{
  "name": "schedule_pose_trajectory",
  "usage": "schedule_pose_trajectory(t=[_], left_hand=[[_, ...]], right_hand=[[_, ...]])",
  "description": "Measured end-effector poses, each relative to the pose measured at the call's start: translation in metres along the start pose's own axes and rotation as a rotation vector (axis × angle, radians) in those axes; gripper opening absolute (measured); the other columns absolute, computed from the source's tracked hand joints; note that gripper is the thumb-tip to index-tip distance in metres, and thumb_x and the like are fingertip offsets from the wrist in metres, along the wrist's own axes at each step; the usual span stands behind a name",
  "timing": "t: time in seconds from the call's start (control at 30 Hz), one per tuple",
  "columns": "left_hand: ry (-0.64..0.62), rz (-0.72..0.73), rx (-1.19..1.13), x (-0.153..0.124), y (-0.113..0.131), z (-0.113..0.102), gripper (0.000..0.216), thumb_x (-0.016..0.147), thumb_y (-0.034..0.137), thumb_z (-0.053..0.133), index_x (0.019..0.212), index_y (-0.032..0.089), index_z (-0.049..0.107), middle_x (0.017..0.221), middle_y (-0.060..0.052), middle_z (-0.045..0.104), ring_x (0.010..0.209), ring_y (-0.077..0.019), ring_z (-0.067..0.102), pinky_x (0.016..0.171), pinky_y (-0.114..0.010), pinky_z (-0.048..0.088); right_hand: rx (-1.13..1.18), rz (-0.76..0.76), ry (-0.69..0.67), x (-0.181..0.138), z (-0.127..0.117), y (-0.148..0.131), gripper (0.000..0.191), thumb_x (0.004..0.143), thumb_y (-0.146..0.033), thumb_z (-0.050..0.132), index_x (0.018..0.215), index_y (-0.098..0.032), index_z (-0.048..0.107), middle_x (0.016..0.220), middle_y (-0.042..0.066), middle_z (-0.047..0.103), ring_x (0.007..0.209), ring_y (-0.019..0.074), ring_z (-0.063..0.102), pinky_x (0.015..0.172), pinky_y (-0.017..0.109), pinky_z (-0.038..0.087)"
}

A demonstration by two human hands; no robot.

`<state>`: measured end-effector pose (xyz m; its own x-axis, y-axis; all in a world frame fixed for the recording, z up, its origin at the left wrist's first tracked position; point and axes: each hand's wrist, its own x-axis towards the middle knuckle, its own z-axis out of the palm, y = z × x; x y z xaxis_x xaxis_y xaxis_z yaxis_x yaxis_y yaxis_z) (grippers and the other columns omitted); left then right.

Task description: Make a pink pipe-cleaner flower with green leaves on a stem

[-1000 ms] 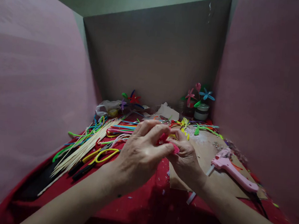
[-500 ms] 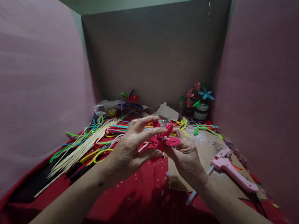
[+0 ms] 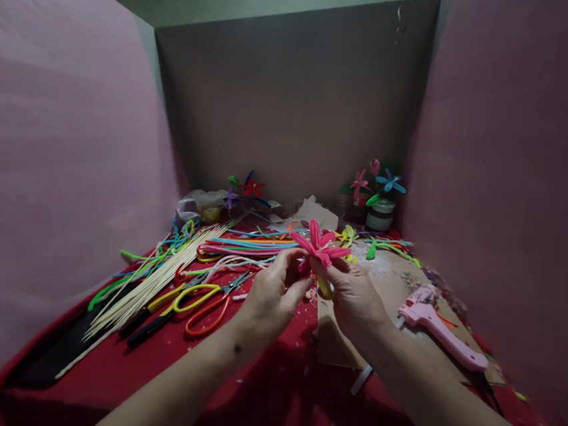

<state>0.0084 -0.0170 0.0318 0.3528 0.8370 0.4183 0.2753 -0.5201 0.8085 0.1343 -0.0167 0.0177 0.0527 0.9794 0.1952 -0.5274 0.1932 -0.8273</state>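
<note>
A pink pipe-cleaner flower [image 3: 317, 242] with several looped petals is held up over the middle of the table, its face tilted upward. My right hand [image 3: 356, 297] is closed on its underside, thumb just below the petals. From the left, my left hand [image 3: 276, 292] curls its fingers in under the flower and touches its lower petals; the fingertips are partly hidden. A bit of yellow [image 3: 325, 288] shows beneath the flower by my right fingers; I cannot make out what it is.
Bamboo sticks [image 3: 156, 288], pliers [image 3: 159, 301], scissors [image 3: 205, 306] and coloured pipe cleaners [image 3: 245, 246] lie at left. A pink glue gun [image 3: 443, 332] rests on cardboard [image 3: 342, 342] at right. Finished flowers [image 3: 382, 182] stand by a jar [image 3: 380, 215] at the back. Pink panels flank the red cloth.
The flower has turned from facing sideways to facing upward. My left hand has moved right and down, from spread over the petals to curled below them, uncovering the scissors.
</note>
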Motion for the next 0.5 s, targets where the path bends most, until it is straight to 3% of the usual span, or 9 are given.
schedule_pose_trajectory(t=[0.1,0.27,0.37,0.5], left_hand=[[0.077,0.056,0.229,0.001,-0.002,0.008,0.021,0.084,0.022,0.048,0.104,0.015,0.051,0.092,-0.008,0.064,0.084,-0.0177,0.061,0.075,-0.031,0.046],[0.090,0.181,0.502,0.004,-0.012,0.006,0.016,0.085,0.017,0.039,0.087,0.016,0.055,0.074,-0.005,0.061,0.064,-0.0159,0.056,0.062,-0.027,0.042],[0.085,0.191,0.453,0.005,-0.011,0.002,0.019,0.081,0.011,0.039,0.088,0.017,0.056,0.070,-0.003,0.059,0.059,-0.0136,0.052,0.059,-0.025,0.039],[0.079,0.036,0.165,0.006,-0.005,-0.003,0.014,0.081,0.017,0.045,0.084,0.018,0.059,0.064,0.001,0.053,0.056,-0.0107,0.046,0.055,-0.022,0.035]], right_hand=[[0.004,0.004,0.028,0.000,-0.003,0.002,0.020,0.057,-0.033,0.077,0.065,-0.017,0.068,0.056,-0.003,0.055,0.047,0.0063,0.038,0.039,0.018,0.027],[-0.059,-0.023,-0.010,-0.002,-0.004,0.004,0.020,0.061,-0.034,0.074,0.067,-0.016,0.068,0.053,-0.004,0.051,0.046,0.0057,0.033,0.040,0.019,0.027],[-0.096,-0.054,-0.074,-0.002,-0.002,0.001,0.018,0.060,-0.030,0.075,0.073,-0.019,0.069,0.059,-0.003,0.056,0.052,0.0079,0.042,0.046,0.020,0.033],[-0.181,-0.089,-0.098,0.000,0.000,-0.007,0.023,0.058,-0.027,0.076,0.079,-0.021,0.069,0.075,0.000,0.062,0.063,0.0109,0.048,0.052,0.021,0.037]])
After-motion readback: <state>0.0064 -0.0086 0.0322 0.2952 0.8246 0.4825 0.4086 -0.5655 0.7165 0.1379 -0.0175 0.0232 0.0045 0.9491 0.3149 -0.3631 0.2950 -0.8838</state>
